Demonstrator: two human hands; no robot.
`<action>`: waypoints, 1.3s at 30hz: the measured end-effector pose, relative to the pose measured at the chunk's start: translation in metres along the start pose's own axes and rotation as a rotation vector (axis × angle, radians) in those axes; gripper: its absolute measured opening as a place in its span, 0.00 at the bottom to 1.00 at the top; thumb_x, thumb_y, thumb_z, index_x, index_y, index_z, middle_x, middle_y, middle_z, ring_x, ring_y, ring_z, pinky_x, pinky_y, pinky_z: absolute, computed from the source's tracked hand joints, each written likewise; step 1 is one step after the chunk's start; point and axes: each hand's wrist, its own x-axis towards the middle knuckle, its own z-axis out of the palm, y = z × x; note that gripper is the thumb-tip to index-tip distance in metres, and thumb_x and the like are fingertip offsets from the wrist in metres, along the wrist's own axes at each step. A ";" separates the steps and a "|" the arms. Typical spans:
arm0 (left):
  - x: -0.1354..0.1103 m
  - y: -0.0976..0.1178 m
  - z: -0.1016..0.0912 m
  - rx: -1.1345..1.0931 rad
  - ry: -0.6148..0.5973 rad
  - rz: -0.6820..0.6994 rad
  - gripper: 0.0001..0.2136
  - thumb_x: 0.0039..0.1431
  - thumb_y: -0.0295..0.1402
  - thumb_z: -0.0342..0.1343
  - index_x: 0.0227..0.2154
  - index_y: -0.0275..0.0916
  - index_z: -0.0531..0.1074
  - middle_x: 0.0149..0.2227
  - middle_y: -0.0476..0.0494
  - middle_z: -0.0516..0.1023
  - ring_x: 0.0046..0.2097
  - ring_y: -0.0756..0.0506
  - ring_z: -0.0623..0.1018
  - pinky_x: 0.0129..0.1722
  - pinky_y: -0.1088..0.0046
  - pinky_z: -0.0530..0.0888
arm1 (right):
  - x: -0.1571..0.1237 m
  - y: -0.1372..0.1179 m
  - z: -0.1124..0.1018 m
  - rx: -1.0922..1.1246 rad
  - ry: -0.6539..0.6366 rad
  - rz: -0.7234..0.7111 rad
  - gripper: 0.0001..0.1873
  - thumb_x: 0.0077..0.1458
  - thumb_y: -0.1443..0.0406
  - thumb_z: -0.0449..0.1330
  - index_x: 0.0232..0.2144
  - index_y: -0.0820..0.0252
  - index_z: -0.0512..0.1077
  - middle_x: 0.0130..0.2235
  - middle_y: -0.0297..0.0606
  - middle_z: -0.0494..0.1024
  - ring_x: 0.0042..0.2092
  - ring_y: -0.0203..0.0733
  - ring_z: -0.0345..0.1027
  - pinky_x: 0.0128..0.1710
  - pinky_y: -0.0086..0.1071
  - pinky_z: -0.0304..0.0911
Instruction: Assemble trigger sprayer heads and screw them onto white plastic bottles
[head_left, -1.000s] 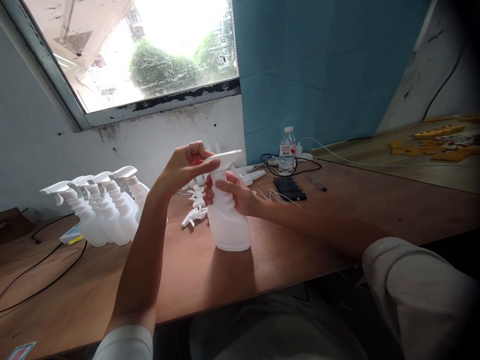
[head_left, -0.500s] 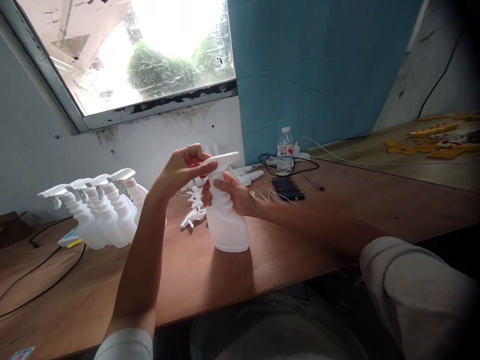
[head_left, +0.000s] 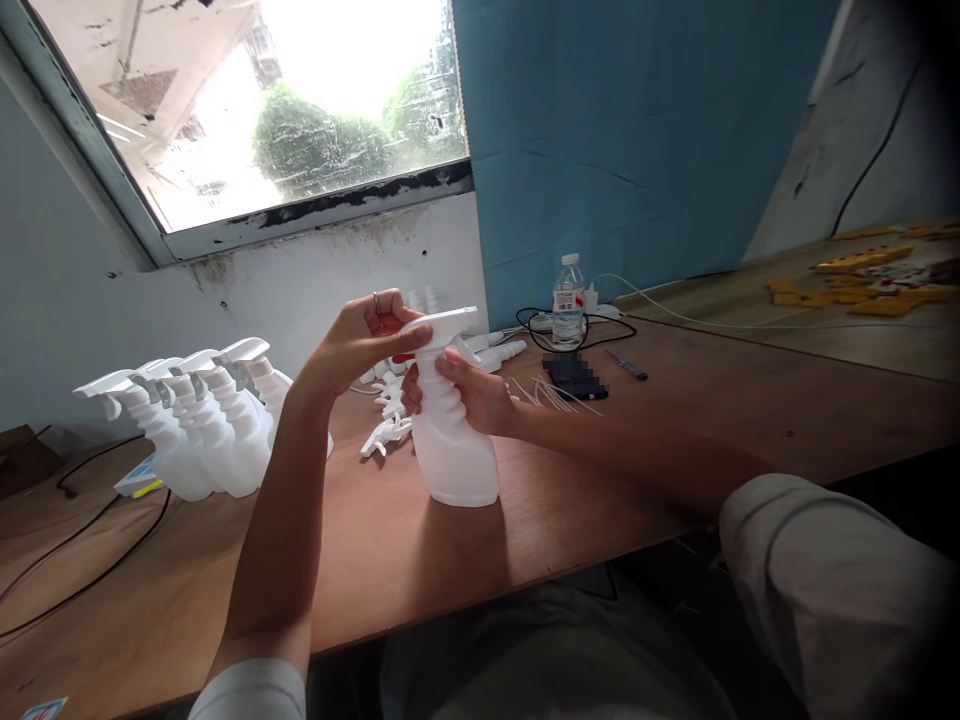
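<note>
A white plastic spray bottle [head_left: 456, 455] stands upright on the brown wooden table [head_left: 600, 470]. My right hand [head_left: 465, 392] is wrapped round its ribbed neck. My left hand [head_left: 365, 338], a ring on one finger, is closed on the white trigger spray head [head_left: 442, 325] at the top of the bottle. Behind the bottle lie loose white spray heads [head_left: 386, 432] and thin white dip tubes [head_left: 551, 393].
Several finished white spray bottles [head_left: 202, 425] stand in a row at the left. A water bottle [head_left: 568, 302], a dark phone [head_left: 576, 377], a pen [head_left: 628, 365] and black cables [head_left: 82, 570] lie about. Yellow pieces [head_left: 870, 270] sit on a far bench. A wall and window are behind.
My right hand has slid slightly up the bottle's neck; the left hand has shifted a little on the spray head. The bottle stays in the same spot.
</note>
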 end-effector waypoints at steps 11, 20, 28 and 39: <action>0.000 -0.002 -0.002 0.041 0.017 0.003 0.18 0.44 0.37 0.71 0.26 0.37 0.65 0.31 0.47 0.74 0.30 0.53 0.73 0.29 0.77 0.72 | 0.003 0.000 0.005 -0.065 0.062 -0.001 0.15 0.57 0.58 0.63 0.27 0.60 0.66 0.25 0.32 0.68 0.28 0.34 0.62 0.33 0.32 0.61; -0.001 -0.001 -0.003 0.006 -0.036 0.003 0.17 0.48 0.35 0.69 0.26 0.37 0.64 0.30 0.48 0.74 0.29 0.53 0.73 0.30 0.76 0.73 | 0.005 -0.002 -0.018 0.080 -0.253 0.112 0.26 0.49 0.47 0.65 0.39 0.61 0.67 0.32 0.36 0.69 0.36 0.40 0.64 0.38 0.37 0.62; -0.002 0.001 -0.002 -0.039 -0.114 -0.002 0.18 0.48 0.37 0.69 0.26 0.38 0.63 0.27 0.50 0.74 0.24 0.54 0.71 0.25 0.76 0.71 | 0.010 0.003 -0.045 0.159 -0.506 0.180 0.48 0.33 0.31 0.61 0.45 0.60 0.67 0.38 0.40 0.69 0.46 0.45 0.63 0.45 0.38 0.61; -0.001 -0.001 -0.004 0.018 -0.076 0.012 0.17 0.47 0.39 0.70 0.26 0.37 0.66 0.29 0.48 0.75 0.29 0.52 0.74 0.29 0.76 0.73 | 0.009 0.003 -0.040 0.106 -0.360 0.229 0.33 0.41 0.43 0.67 0.40 0.61 0.67 0.34 0.39 0.70 0.43 0.46 0.65 0.43 0.39 0.63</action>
